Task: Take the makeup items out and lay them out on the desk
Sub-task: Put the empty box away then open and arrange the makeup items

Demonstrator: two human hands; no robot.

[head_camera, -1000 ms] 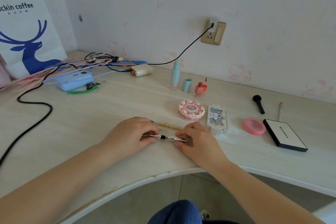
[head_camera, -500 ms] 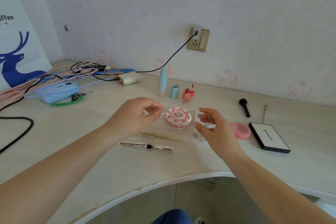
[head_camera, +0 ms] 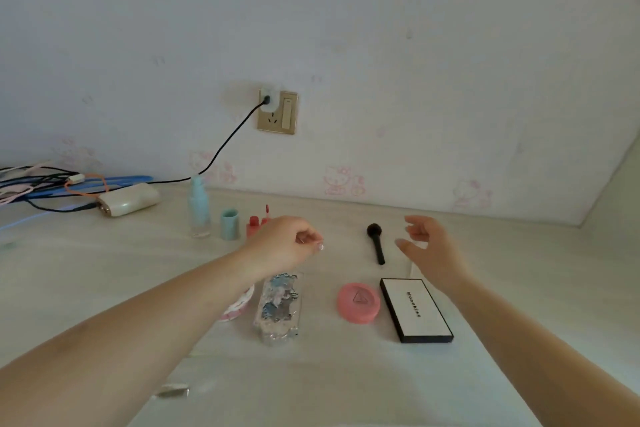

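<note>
Makeup lies spread over the pale desk (head_camera: 346, 374). My left hand (head_camera: 284, 246) hovers above it with fingers loosely curled and nothing in it, in front of a red lip gloss (head_camera: 254, 225). My right hand (head_camera: 427, 250) is open, fingers spread, just right of a black brush (head_camera: 376, 243). Below them lie a clear decorated case (head_camera: 278, 308), a pink round compact (head_camera: 358, 302) and a black-and-white palette (head_camera: 415, 309). My left forearm partly hides a round pink-and-white box (head_camera: 239, 307). A silver pencil (head_camera: 172, 391) pokes out near the front. A light-blue bottle (head_camera: 199, 208) and its cap (head_camera: 229, 224) stand at the back.
A cream power bank (head_camera: 128, 203) and a tangle of cables (head_camera: 52, 184) lie at the back left. A black cord (head_camera: 228, 146) runs up to a wall socket (head_camera: 277, 113). The wall closes the desk at the back and right.
Both hands let go of the silver pencil, lifted and moved forward and right over the desk. The view swung up and right, so the paper bag left the frame.
</note>
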